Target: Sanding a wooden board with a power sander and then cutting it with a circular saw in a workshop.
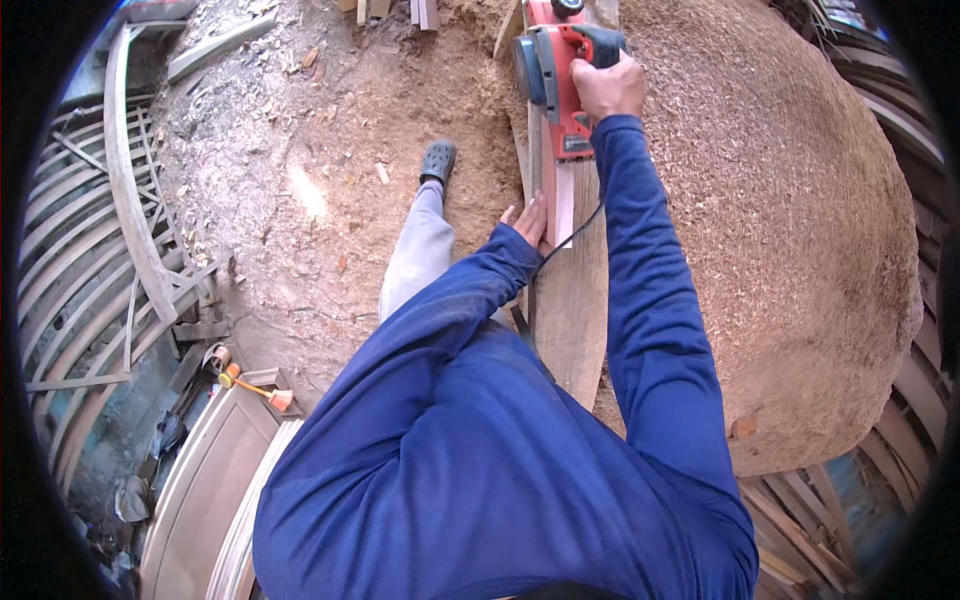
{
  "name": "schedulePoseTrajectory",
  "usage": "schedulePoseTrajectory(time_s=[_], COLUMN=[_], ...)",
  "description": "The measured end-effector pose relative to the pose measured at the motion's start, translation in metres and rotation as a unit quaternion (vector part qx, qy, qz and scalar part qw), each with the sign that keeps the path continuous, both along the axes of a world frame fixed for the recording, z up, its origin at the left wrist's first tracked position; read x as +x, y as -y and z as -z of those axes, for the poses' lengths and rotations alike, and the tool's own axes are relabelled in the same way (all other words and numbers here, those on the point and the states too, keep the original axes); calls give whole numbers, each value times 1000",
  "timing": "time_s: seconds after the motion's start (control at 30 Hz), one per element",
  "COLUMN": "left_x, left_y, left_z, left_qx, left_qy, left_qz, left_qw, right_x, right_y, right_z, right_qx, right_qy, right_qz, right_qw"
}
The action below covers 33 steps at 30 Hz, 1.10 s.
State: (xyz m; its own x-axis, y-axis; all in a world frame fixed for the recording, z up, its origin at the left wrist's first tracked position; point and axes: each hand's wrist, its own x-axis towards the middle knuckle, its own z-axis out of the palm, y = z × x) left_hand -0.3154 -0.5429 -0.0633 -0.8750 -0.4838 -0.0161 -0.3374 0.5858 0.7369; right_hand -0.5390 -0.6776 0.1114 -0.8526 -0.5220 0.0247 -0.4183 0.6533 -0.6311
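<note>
The single head view comes from the left one of two wide fisheye cameras worn side by side on the person's head, looking steeply down, upright and unmirrored. The blue-clad torso (pixel 500 480) is nearest the lens and fills the lower middle; from it both sleeves (pixel 655 280) reach up and away, so the right-hand fingers (pixel 590 78) lie farther off, near the upper edge. The floor (pixel 330 170) spreads below at the left, and timber strips (pixel 80 220) bend along the round rim, outside which the picture's corners go black.
</note>
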Motion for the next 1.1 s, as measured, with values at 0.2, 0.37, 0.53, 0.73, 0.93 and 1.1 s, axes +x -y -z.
schedulePoseTrajectory(time_s=[0.2,0.37,0.53,0.73,0.93,1.1], left_x=[2,2,2,4,4,3], left_y=[3,4,4,5,6,8], left_z=[7,8,10,12,12,12], left_qx=[-2,-4,-19,-6,-36,-37], left_qy=[1,-3,-14,12,20,6], left_qz=[27,23,21,36,42,38], left_qw=[1000,1000,999,999,998,999], right_x=[-29,-36,-37,-53,-77,-83], right_y=[32,43,54,74,123,70], right_z=[6,7,3,6,-1,-31], right_qx=[10,14,-31,5,-140,-69], right_qy=[27,67,85,80,62,220], right_qz=[0,18,9,22,-28,23], right_qw=[1000,997,996,997,988,973])
